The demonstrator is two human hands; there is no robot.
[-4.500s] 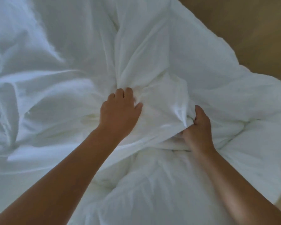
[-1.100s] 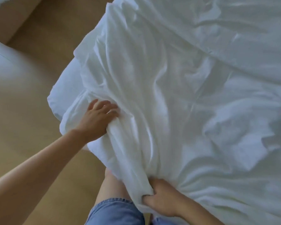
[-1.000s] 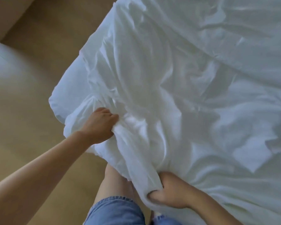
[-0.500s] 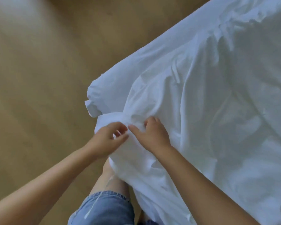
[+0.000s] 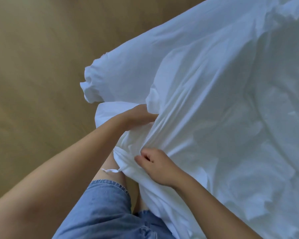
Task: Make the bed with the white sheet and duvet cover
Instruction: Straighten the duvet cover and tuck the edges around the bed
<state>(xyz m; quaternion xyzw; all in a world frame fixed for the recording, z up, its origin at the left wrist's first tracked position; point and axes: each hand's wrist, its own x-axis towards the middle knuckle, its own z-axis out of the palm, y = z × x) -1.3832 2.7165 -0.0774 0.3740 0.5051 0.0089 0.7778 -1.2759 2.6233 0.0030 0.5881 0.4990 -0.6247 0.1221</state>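
while duvet cover (image 5: 214,109) hides left hand (image 5: 136,116) fingers, grip unclear, right hand (image 5: 160,169) pinches it.

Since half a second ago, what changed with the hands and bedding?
The left hand slid forward, its fingers going under a fold of the duvet cover. The right hand dropped back toward the person and grips the cover's edge. Both hands stay on it.

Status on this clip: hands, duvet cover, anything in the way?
Right hand grips duvet cover edge. Left hand reaches under a fold, fingers hidden. Nothing blocking seen.
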